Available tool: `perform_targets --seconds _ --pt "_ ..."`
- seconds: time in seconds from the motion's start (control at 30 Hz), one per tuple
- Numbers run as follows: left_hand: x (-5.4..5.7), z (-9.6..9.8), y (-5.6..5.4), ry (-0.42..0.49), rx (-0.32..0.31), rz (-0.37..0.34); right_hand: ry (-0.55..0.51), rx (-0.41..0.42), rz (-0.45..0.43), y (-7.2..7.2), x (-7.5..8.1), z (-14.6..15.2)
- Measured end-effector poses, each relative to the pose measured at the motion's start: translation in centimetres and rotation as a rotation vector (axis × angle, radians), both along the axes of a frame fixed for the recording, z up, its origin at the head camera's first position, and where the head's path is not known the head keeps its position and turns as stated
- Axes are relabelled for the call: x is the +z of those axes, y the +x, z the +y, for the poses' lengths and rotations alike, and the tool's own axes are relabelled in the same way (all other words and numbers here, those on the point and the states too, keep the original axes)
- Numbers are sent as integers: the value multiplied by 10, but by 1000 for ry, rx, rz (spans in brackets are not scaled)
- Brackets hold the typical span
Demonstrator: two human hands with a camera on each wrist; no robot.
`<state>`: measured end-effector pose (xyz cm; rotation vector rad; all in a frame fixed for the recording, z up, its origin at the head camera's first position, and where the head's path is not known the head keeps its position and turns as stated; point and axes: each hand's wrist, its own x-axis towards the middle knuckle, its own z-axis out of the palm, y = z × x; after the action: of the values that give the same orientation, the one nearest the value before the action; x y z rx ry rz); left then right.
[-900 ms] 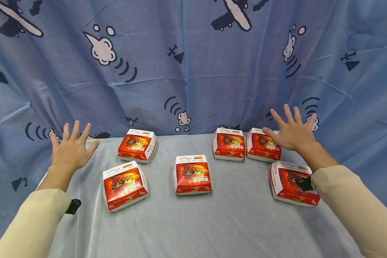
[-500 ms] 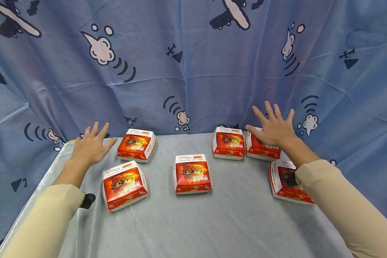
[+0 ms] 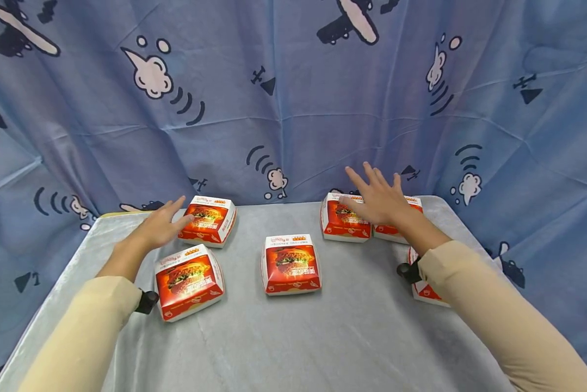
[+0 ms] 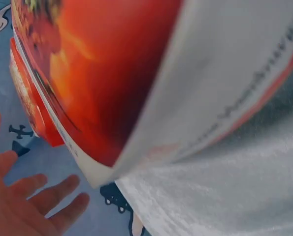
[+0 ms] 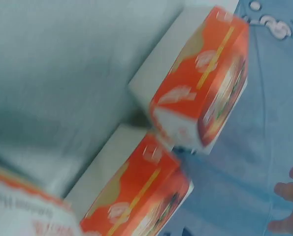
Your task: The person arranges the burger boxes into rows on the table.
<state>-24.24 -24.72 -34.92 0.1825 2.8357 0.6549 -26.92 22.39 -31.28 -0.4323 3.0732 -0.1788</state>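
My left hand (image 3: 157, 226) is held with extended fingers beside the back-left burger box (image 3: 209, 218); its fingertips overlap that box's left edge in the head view. Whether they touch it, I cannot tell. Below that wrist lies the front-left burger box (image 3: 189, 282), which looms large in the left wrist view. My right hand (image 3: 378, 201), fingers spread, hovers over two burger boxes at the back right and covers parts of both: the inner box (image 3: 339, 223) and the outer box (image 3: 388, 233). Neither hand holds anything.
Another burger box (image 3: 291, 265) sits mid-table. A further box (image 3: 427, 295) at the right is mostly hidden by my right forearm. Grey cloth covers the table (image 3: 293, 343). A blue printed curtain (image 3: 293, 98) hangs along its back edge.
Both hands have moved inward: the left hand rightward to the back-left box, the right hand leftward over the back-right boxes. The boxes have stayed in place.
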Motion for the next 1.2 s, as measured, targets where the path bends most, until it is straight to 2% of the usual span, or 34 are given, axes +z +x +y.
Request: perform_targets --seconds 0.37,0.57,0.77,1.0,1.2 --pt "-2 9 -1 30 -94 4 -84 50 -109 -3 -14 -43" --pt "-5 7 -3 23 -89 -2 -147 71 -137 -4 -14 -59" --pt "-7 6 -5 11 -78 -36 -186 93 -173 -5 -12 -73" --pt "-7 6 -3 11 -85 -63 -206 116 -201 -5 -12 -90" --pt "-3 10 -2 16 -108 -82 -244 140 -263 -6 -10 -107"
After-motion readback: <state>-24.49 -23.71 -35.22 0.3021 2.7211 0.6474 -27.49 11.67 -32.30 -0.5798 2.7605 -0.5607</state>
